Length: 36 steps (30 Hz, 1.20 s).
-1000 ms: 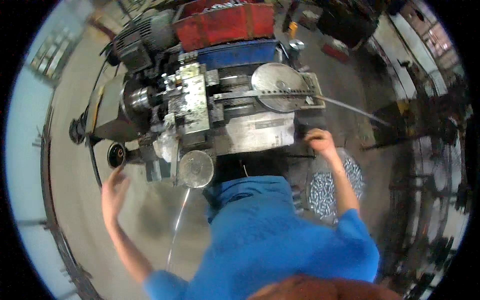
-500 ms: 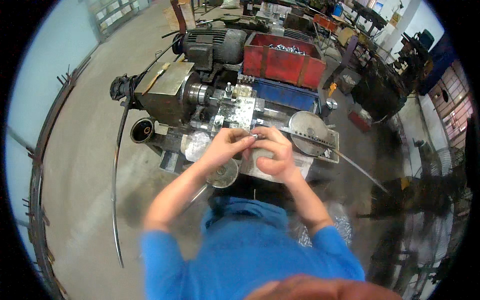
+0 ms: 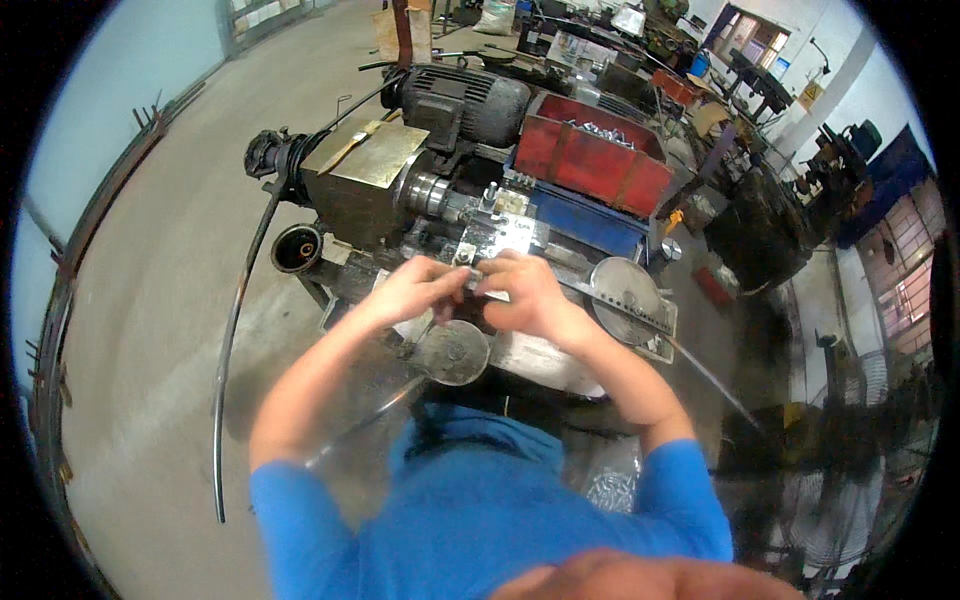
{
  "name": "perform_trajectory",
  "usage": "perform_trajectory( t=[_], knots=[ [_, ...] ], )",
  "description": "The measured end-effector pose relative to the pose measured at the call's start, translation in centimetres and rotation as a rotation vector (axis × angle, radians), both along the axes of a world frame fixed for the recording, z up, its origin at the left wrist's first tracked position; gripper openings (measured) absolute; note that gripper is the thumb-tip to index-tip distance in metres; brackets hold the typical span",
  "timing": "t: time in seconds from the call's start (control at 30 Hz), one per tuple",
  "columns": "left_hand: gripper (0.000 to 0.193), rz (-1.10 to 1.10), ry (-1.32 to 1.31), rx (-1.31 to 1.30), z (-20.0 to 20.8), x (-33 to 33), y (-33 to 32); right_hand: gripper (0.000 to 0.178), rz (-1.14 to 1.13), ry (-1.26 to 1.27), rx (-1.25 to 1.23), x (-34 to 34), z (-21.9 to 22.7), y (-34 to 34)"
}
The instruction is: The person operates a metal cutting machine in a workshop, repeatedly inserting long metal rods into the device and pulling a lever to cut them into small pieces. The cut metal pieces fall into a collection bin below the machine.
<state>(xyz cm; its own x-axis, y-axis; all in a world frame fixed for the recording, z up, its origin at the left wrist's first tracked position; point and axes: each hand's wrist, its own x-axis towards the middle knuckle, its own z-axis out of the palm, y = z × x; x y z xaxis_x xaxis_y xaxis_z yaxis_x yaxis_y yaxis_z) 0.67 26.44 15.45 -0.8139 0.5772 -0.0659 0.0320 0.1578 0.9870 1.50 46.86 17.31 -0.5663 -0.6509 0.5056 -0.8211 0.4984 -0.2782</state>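
My left hand and my right hand meet in front of the machine's metal tool block. Their fingers are bent and closed together at a small shiny metal part, mostly covered by the fingertips and too blurred to name exactly. Just left of the block sits the round steel chuck of this small lathe-like machine. Below my left hand is a round metal handwheel. A pale, worn surface lies under my right wrist.
A red bin of small metal parts stands on a blue bin behind the machine. A motor is at the back. To the right are a round plate and a perforated bar. A bag of metal pieces sits low right.
Both hands have moved slightly left relative to the machine, toward the front of the tool block, still close together. The view has shifted, so the machine appears further right.
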Motion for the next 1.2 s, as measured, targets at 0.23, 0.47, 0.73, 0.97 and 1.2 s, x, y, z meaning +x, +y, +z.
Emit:
perform_trajectory(
  t=[0.23,0.47,0.73,0.97,1.2],
  knots=[
    [0.026,0.495,0.246,-0.371,2.4,1.7,-14.0,0.019,-0.369,0.102,0.435,-9.7,-0.7,-3.3],
    [0.026,0.794,0.492,-1.332,-3.0,8.6,-27.9,0.024,-0.481,0.006,0.767,-14.4,-2.8,-5.9],
    [0.031,0.868,0.216,-1.176,-8.4,10.2,-28.1,0.024,-0.414,0.024,0.642,-15.4,-4.0,-5.8],
    [0.021,0.882,0.415,-1.467,-10.7,7.8,-30.7,0.03,-0.426,0.011,0.645,-14.6,-3.6,-6.0],
    [0.007,0.851,0.623,-1.757,-10.5,2.4,-43.7,0.026,-0.335,0.108,0.533,-15.0,-4.2,-5.0]
  ],
)
